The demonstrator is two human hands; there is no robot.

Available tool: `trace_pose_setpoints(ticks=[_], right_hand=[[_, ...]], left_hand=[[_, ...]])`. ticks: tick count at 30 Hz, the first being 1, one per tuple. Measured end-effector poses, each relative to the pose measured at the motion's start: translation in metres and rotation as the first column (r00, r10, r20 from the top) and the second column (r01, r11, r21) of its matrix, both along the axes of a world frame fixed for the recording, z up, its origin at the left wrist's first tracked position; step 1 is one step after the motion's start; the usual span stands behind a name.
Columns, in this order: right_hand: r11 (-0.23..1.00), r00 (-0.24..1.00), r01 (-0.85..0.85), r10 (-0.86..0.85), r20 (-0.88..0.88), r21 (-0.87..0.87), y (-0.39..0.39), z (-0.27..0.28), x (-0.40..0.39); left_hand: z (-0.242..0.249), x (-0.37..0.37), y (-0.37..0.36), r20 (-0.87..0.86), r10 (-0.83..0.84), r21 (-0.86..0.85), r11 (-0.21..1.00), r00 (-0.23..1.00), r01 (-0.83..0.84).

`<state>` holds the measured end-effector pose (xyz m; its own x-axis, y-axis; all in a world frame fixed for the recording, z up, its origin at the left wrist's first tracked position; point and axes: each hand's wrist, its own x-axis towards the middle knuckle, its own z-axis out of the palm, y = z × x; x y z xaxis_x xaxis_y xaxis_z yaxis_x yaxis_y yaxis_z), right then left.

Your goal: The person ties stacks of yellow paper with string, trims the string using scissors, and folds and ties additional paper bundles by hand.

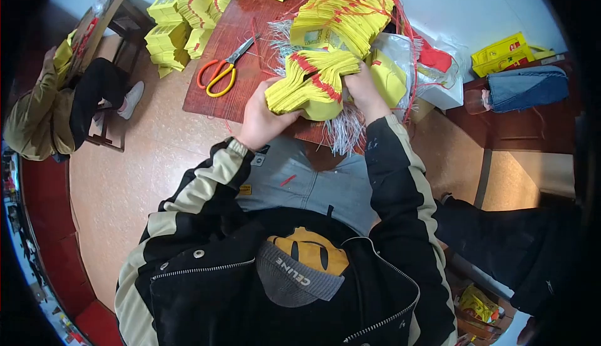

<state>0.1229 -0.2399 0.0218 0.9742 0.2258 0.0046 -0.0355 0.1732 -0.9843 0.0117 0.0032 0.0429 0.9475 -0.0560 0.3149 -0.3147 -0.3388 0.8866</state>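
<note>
Jacket [210, 286] nearest, six o'clock. Yellow paper bundle [294, 96] at twelve, long axis eight to two, lies between my hands: left hand [260, 116] clamped on its eight-o'clock end, right hand [366, 92] on its two-o'clock end, some fingertips hidden; neither nearer.

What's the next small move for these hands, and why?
Probably squeeze the yellow bundle gently together: the left hand and right hand hold it from opposite sides, yet a dark gap shows between its two fanned sections. The scissors lie on the table, so both hands seem placed for it.
</note>
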Motion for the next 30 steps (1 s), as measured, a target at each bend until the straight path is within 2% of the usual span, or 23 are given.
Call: trace_pose_setpoints(ticks=[2,3,7,9,10,12,13,16,17,20,26,30], right_hand=[[1.000,1.000,0.025,-0.025,-0.003,0.017,0.007,0.002,0.004],[0.998,0.999,0.051,-0.051,-0.007,0.036,0.009,0.002,0.004],[0.996,1.000,0.030,-0.029,0.004,-0.083,0.007,0.015,0.003],[0.999,0.998,0.009,-0.008,0.056,-0.035,0.002,0.014,0.002],[0.999,0.998,0.011,-0.009,0.056,-0.035,-0.001,0.013,-0.001],[0.999,0.997,-0.019,0.023,0.075,-0.048,-0.008,0.012,-0.010],[0.998,0.998,-0.060,0.060,0.009,-0.028,-0.011,0.013,-0.017],[0.998,0.998,-0.023,0.026,0.054,-0.059,-0.009,0.020,-0.040],[1.000,1.000,0.001,0.000,0.030,-0.023,-0.008,0.019,-0.046],[0.998,0.996,0.050,-0.047,0.075,-0.050,-0.007,0.014,-0.055],[0.979,0.997,0.039,-0.025,0.074,-0.200,-0.015,0.017,-0.057],[0.976,0.995,0.083,-0.070,0.071,-0.201,-0.010,0.013,-0.064]], left_hand=[[-0.008,-0.005,-0.009,0.109,0.130,0.083,0.987,0.986,-0.139],[-0.011,-0.006,-0.012,0.095,0.153,0.068,0.985,0.984,-0.159],[-0.021,0.001,-0.011,0.075,0.138,-0.031,0.990,0.988,-0.136],[-0.024,0.006,-0.002,-0.042,0.060,-0.110,0.992,0.997,-0.064],[-0.025,0.011,0.004,-0.041,0.058,-0.110,0.992,0.997,-0.062],[-0.018,0.022,0.018,-0.106,-0.120,-0.285,0.955,0.987,0.086],[-0.015,0.026,0.024,-0.144,-0.177,-0.312,0.942,0.974,0.125],[0.004,0.031,0.031,-0.159,-0.201,-0.235,0.959,0.967,0.161],[0.004,0.035,0.034,-0.110,-0.183,-0.141,0.976,0.977,0.167],[0.005,0.044,0.038,-0.137,-0.194,-0.070,0.980,0.971,0.186],[0.005,0.055,0.042,-0.166,-0.265,-0.096,0.963,0.950,0.252],[0.007,0.056,0.044,-0.193,-0.309,-0.130,0.949,0.931,0.287]])
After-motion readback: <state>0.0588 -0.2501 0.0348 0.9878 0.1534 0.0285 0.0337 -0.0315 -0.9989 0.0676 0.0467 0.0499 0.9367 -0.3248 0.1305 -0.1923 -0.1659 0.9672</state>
